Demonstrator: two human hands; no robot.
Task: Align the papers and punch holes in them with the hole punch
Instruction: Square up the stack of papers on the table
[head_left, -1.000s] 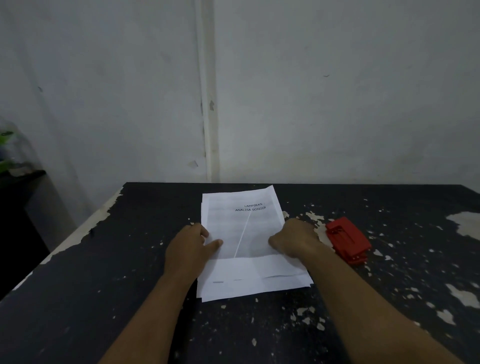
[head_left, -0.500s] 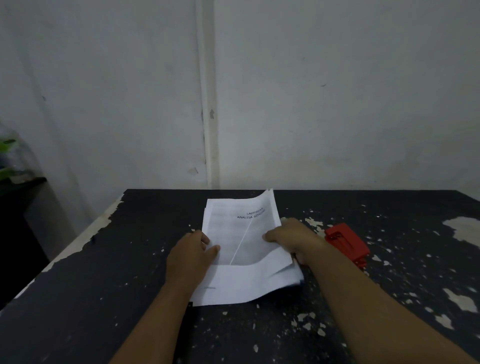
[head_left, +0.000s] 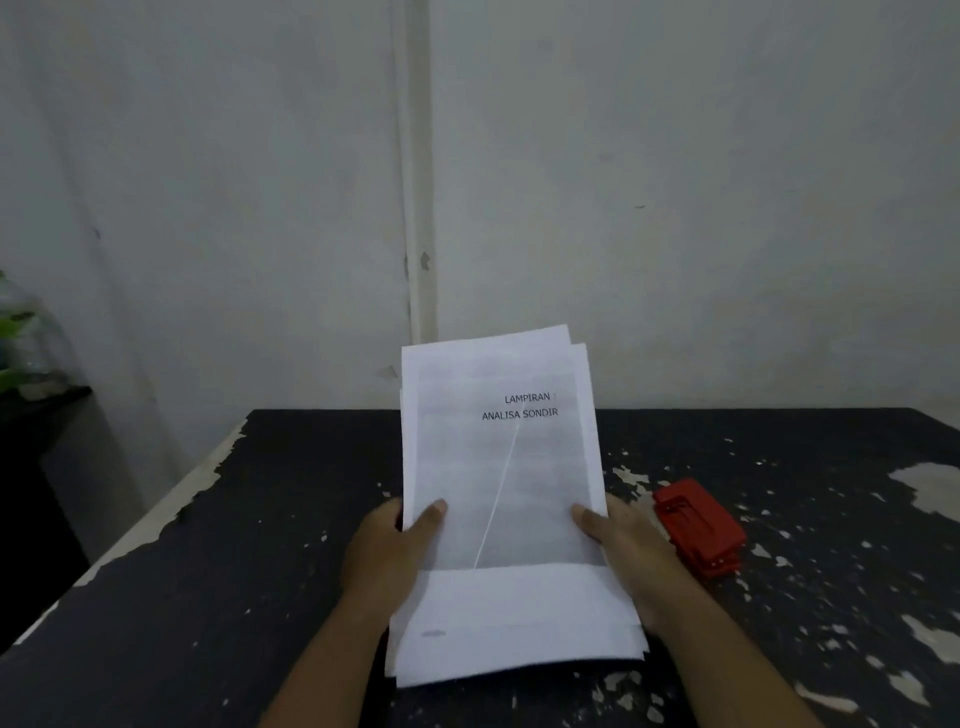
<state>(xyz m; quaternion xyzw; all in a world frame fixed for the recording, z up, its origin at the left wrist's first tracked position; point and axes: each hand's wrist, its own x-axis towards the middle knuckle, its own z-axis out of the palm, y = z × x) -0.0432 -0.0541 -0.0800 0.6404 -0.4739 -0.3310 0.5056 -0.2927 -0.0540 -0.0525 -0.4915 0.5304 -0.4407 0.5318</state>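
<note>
Holding the papers (head_left: 501, 499) up off the table (head_left: 260, 519), I have them tilted with the far edge raised toward the wall and the near edge hanging low over the dark tabletop. Their long axis runs near to far, straight out in front of me. The sheets are not square yet: a second sheet peeks out past the top one at the far right corner, and the near edges step out unevenly.

My left hand (head_left: 387, 553) clasps the left long edge, thumb on top and fingers curled underneath. My right hand (head_left: 623, 551) grips the right long edge the same way, thumb pressed on the page. Both are closed around the stack, roughly level with each other at mid-length.

What the next move turns on, as I judge it, is the hole punch (head_left: 696, 527): it lies on the table just to the right of my right hand, close beside it but not touching, so that hand is much the nearer one to reach it once the edges are tapped even.

A second ago the stack lay flat on the table under both hands. Half a second ago its right side was curling up as my right hand slid beneath. Now it is fully lifted, and the punch has not moved.
</note>
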